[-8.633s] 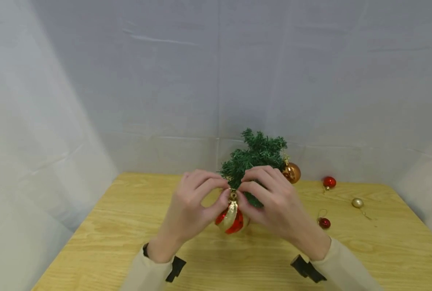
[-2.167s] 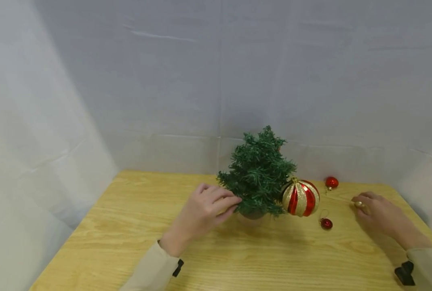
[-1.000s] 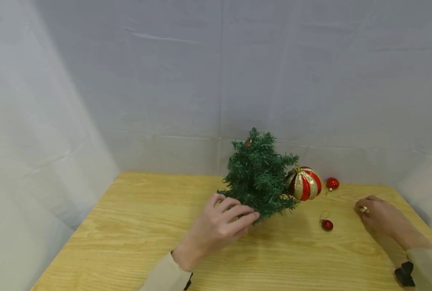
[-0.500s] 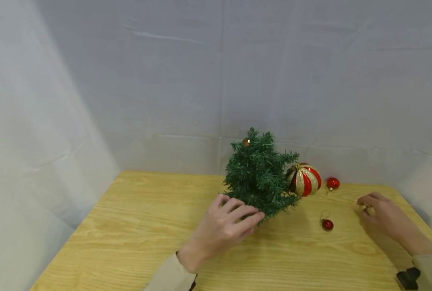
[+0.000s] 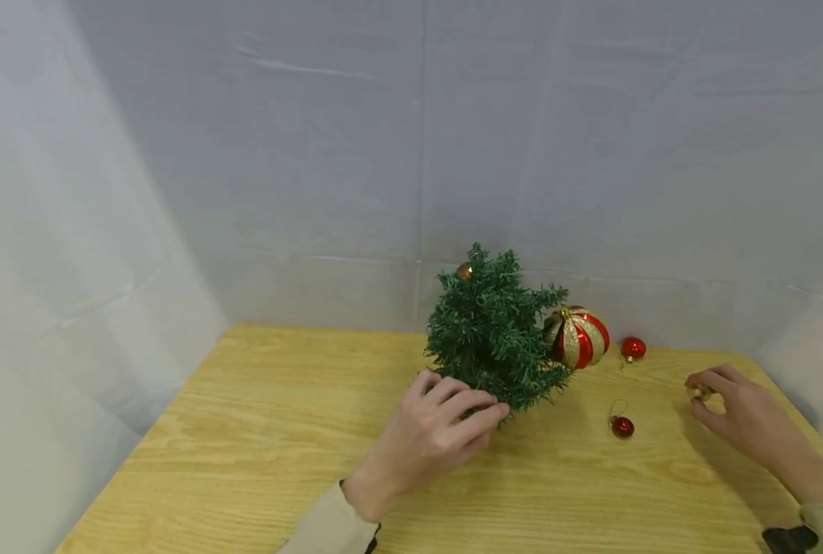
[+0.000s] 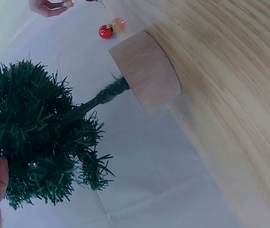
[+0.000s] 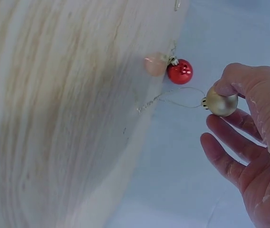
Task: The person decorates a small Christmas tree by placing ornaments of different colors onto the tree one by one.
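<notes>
My left hand grips the lower front branches of a small green artificial Christmas tree. In the left wrist view its twisted trunk rises from a round wooden base. Over on the right, my right hand pinches a small gold Christmas ball between thumb and fingers. A thin loop of thread trails from the ball's cap. A large red-and-gold striped bauble hangs at the tree's right side, and a copper-coloured bauble shows near the top left.
Two small red baubles lie on the wooden table: a brighter one near the back edge, a darker one with its loop closer in. A pale cloth backdrop stands behind the table.
Both hands have left the striped bauble, which has gone from the tree's front to its right side. The tree has turned under my left hand. My right hand has taken the gold ball.
</notes>
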